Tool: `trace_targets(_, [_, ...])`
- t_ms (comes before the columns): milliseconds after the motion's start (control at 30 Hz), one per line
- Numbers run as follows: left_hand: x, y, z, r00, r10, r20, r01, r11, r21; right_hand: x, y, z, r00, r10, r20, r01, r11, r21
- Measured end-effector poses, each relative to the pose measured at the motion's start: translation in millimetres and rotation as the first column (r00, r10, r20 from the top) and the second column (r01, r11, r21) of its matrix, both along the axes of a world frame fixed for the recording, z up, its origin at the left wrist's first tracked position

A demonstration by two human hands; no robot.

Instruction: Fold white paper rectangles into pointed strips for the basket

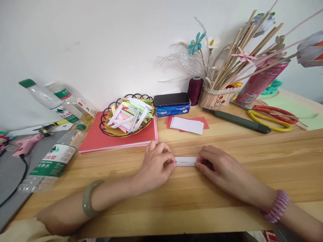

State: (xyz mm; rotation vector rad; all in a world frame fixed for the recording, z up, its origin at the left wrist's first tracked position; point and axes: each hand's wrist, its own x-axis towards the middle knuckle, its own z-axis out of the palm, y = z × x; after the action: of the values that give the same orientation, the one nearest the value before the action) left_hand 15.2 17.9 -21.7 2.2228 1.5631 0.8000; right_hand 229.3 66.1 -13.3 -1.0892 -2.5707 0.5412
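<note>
A small white folded paper strip (186, 161) lies level just above or on the wooden table, with a lengthwise line along its middle. My left hand (157, 161) pinches its left end between thumb and fingers. At the right end, my right hand (214, 163) grips it the same way. The strip's two ends are hidden behind my fingers. Beyond the hands lies a short stack of white paper slips (187, 125) over red ones. To the left of that, a yellow basket (108, 127) with a dark looped rim holds many folded paper strips in several colours.
Red paper sheets (92, 137) lie under the basket. Plastic bottles (62, 151) and a pink glue gun (27, 144) are on the left. A phone (172, 99) rests on a blue tissue pack. A green-handled cutter (239, 121), scissors (270, 121) and a stick-filled pot (217, 99) occupy the right.
</note>
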Motion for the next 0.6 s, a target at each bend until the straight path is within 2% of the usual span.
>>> trace_targets(233, [1.7,5.9,-3.5,0.997,0.043,-0.060,-0.044,0.999,-0.011,-3.8,-1.2,-5.4,0.997,-0.025,0.067,0.014,0.987,0.161])
trace_targets(300, [0.3,7.9,-4.1,0.998,-0.012,-0.061,0.013,1.000,0.022,-3.8,-1.2,-7.6,0.995,-0.034,0.091,0.014,0.977,0.213])
trace_targets(400, [-3.0,9.7,-4.5,0.981,-0.173,-0.085,0.182,0.976,0.116,-4.7,1.3,-8.7,0.992,-0.036,0.120,-0.002,0.953,0.303])
trace_targets(533, [-4.0,5.9,-4.0,0.955,-0.255,-0.151,0.282,0.939,0.195,-4.6,2.2,-4.5,0.990,-0.048,0.130,-0.025,0.862,0.506])
trace_targets(600, [-2.1,1.6,-3.4,0.948,-0.275,-0.163,0.305,0.930,0.207,-1.6,-2.3,-1.7,0.995,-0.021,0.100,-0.039,0.830,0.557])
